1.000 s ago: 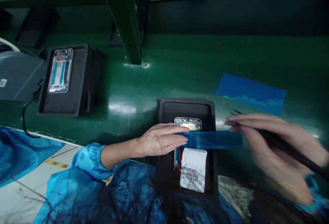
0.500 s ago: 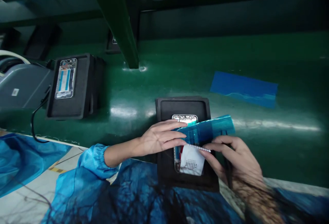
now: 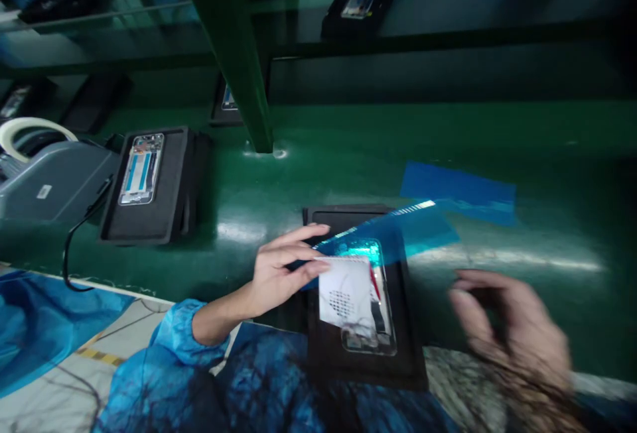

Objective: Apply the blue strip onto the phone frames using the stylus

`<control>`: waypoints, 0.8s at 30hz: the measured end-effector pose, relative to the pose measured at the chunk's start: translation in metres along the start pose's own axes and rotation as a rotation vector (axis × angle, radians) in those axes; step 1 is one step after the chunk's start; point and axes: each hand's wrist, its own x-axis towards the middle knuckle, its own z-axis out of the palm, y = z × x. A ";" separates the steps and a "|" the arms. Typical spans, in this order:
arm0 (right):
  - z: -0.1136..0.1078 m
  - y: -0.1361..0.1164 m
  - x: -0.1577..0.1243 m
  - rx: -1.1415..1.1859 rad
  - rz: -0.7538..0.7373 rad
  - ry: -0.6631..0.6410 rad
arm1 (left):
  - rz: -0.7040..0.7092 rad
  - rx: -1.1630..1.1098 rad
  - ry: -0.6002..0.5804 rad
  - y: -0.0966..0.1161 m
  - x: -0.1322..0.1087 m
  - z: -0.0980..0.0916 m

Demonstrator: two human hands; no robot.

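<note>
Pinching a blue film (image 3: 393, 231) above the phone (image 3: 371, 307) in its black tray (image 3: 318, 360), left hand (image 3: 279, 267); right hand (image 3: 502, 327) blurred, fingers loosely open.

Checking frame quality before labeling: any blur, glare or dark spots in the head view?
Head view: right hand is motion-blurred, left hand fairly sharp; glare streaks on the green surface and on the blue film; overall dim with a blue-green cast; upper right corner nearly black; straight edges bend toward the borders.

Glossy blue film (image 3: 398, 231); matt black tray (image 3: 318, 347)
</note>
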 end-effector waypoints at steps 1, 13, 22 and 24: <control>0.006 0.002 -0.001 0.005 -0.006 -0.104 | -0.022 0.010 0.060 0.000 0.002 -0.006; 0.003 -0.009 0.014 0.075 -0.071 -0.095 | -0.092 0.025 0.373 -0.002 0.009 -0.032; 0.042 0.008 0.275 -0.159 0.190 0.028 | -0.074 0.049 0.453 -0.003 0.011 -0.051; 0.063 0.008 0.327 -0.195 0.254 0.022 | -0.089 0.071 0.458 -0.007 0.012 -0.052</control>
